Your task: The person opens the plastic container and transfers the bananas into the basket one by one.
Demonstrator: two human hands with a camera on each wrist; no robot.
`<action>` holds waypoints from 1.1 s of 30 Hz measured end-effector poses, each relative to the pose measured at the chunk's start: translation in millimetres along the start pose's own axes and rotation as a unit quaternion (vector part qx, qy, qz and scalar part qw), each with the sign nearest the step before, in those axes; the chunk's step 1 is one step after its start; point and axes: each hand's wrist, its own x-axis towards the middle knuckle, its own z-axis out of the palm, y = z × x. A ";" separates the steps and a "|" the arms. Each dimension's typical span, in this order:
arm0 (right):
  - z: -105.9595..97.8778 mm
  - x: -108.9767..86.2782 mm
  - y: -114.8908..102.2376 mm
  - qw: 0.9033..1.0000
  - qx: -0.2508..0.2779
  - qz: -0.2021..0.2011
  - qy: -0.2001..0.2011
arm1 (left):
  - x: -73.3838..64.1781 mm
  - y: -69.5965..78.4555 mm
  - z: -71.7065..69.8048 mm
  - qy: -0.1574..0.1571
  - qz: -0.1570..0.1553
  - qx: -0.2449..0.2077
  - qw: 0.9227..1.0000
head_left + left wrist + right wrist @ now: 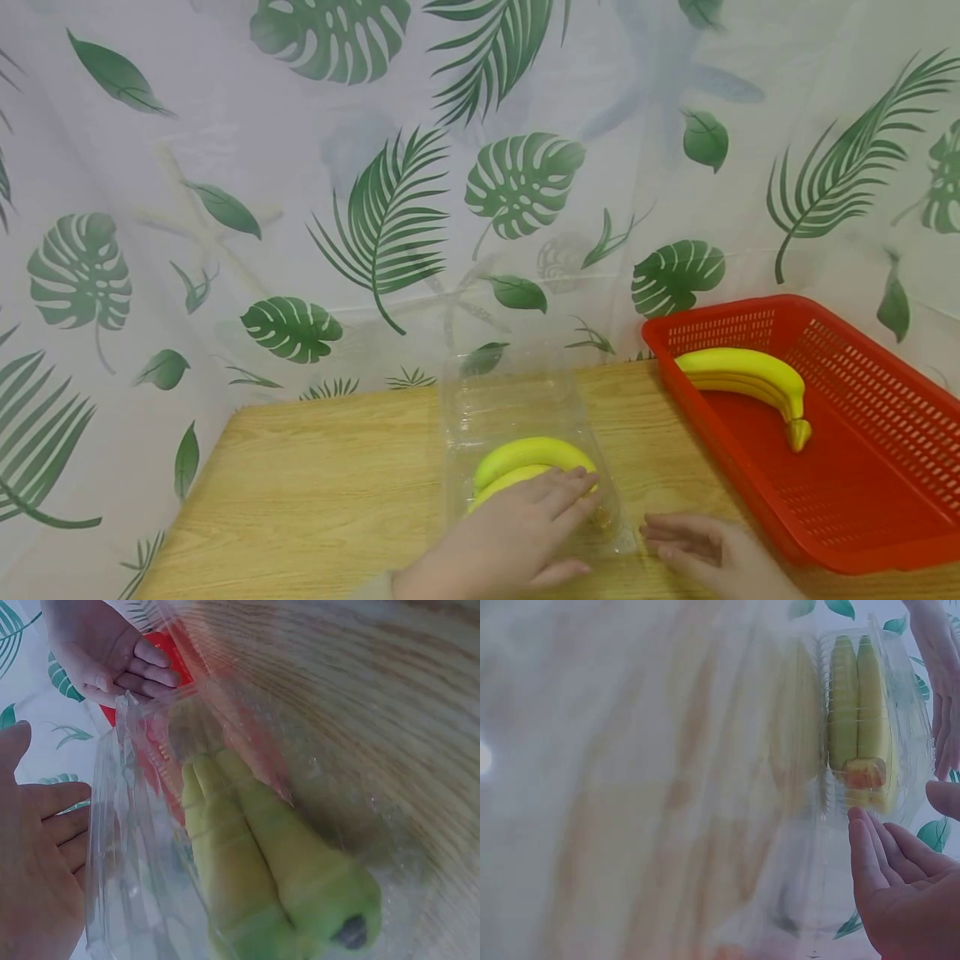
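Below, wood-grain tabletop [322,475], leaf-print backdrop [378,225] behind, hands [513,533] near bananas [534,452]

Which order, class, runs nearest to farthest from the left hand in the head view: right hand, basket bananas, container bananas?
1. Container bananas, partly hidden by the left hand.
2. Right hand, to the left hand's right.
3. Basket bananas, farther right and beyond, inside the red basket.

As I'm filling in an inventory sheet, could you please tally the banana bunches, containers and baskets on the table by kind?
Banana bunches: 2
Clear plastic container: 1
Red basket: 1
Total: 4
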 end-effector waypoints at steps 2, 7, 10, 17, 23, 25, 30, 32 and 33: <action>-0.4 0.4 0.1 1.000 0.005 0.019 -0.006 | 2.1 1.8 0.5 0.004 0.005 0.004 1.000; -0.9 1.1 3.5 0.998 0.039 0.030 -0.034 | 5.9 5.2 2.9 0.001 0.014 0.007 1.000; -0.2 2.8 7.1 0.996 0.067 0.031 -0.051 | 8.1 6.2 4.3 0.000 0.018 0.008 1.000; 3.8 6.8 13.8 0.990 0.120 0.018 -0.073 | 14.2 7.3 8.1 -0.009 0.024 0.010 1.000; 9.2 8.4 13.0 0.986 0.147 0.039 -0.065 | 19.7 7.7 9.8 -0.022 0.027 0.021 0.999; 10.0 8.7 12.3 0.983 0.161 0.048 -0.069 | 21.7 8.0 10.0 -0.024 0.029 0.026 0.999; 10.2 9.4 13.2 0.971 0.211 0.047 -0.097 | 26.5 10.2 10.3 -0.021 0.032 0.030 0.999; 10.6 9.6 13.9 0.967 0.228 0.042 -0.106 | 28.1 11.0 10.2 -0.020 0.033 0.030 0.999; 10.8 9.8 13.9 0.965 0.234 0.043 -0.108 | 28.7 11.4 10.0 -0.018 0.033 0.030 0.999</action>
